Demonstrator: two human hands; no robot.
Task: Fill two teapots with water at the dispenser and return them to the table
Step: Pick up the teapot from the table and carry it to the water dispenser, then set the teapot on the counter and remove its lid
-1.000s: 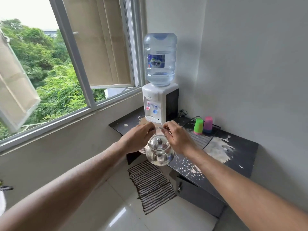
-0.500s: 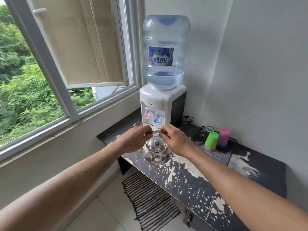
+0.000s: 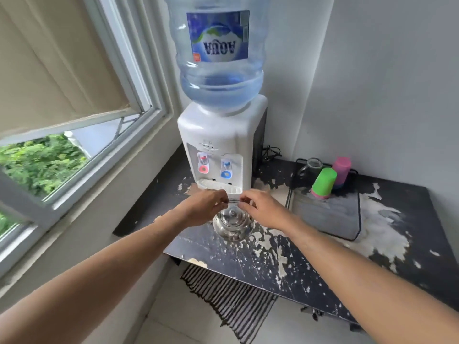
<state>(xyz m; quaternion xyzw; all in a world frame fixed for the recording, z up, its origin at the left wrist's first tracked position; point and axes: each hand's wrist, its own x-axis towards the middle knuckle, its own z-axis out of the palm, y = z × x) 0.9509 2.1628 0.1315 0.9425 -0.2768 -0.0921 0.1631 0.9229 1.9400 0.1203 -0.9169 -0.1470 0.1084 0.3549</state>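
A shiny steel teapot (image 3: pixel 233 224) with its lid on sits low over the worn black counter (image 3: pixel 260 256), just in front of the white water dispenser (image 3: pixel 218 135). My left hand (image 3: pixel 201 207) and my right hand (image 3: pixel 263 209) each pinch the thin wire handle above the lid, one from each side. The dispenser has a red tap (image 3: pixel 203 165) and a blue tap (image 3: pixel 226 170) over a small drip tray (image 3: pixel 218 186). A large blue water bottle (image 3: pixel 218 58) stands upside down on top. Only one teapot is in view.
A green cup (image 3: pixel 323 182), a pink cup (image 3: pixel 341 170) and a glass mug (image 3: pixel 311 166) stand on a dark tray (image 3: pixel 330 217) at the right. A window frame (image 3: pixel 99 170) lines the left. A striped mat (image 3: pixel 236 299) lies on the floor below the counter edge.
I have come closer to the dispenser. The teapot, held by both hands, moved forward from over the floor to above the counter in front of the taps.
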